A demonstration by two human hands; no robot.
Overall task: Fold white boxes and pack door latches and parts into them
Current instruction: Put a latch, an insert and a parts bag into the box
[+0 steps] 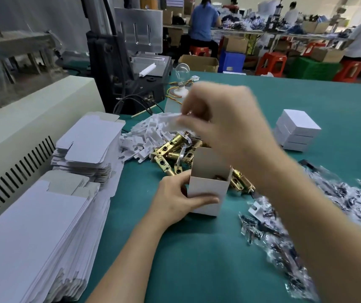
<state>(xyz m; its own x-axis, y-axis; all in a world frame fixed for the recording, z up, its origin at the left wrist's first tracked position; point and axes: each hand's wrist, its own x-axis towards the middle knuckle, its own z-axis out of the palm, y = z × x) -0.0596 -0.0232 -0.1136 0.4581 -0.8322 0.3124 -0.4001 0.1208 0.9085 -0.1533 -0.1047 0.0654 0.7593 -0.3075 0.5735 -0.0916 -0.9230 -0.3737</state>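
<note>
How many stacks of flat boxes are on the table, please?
2: near stack at the left edge; far stack behind it, beside the latches. None seems hidden.

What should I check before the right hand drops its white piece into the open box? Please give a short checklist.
1. The white box stands upright on the green table, top open: ok.
2. The left hand grips the box at its side: ok.
3. The right hand pinches a white piece above the box: ok, though blurred.
4. The piece is the correct insert: cannot tell.
5. Room left inside the box, where something dark shows: cannot tell.
</note>
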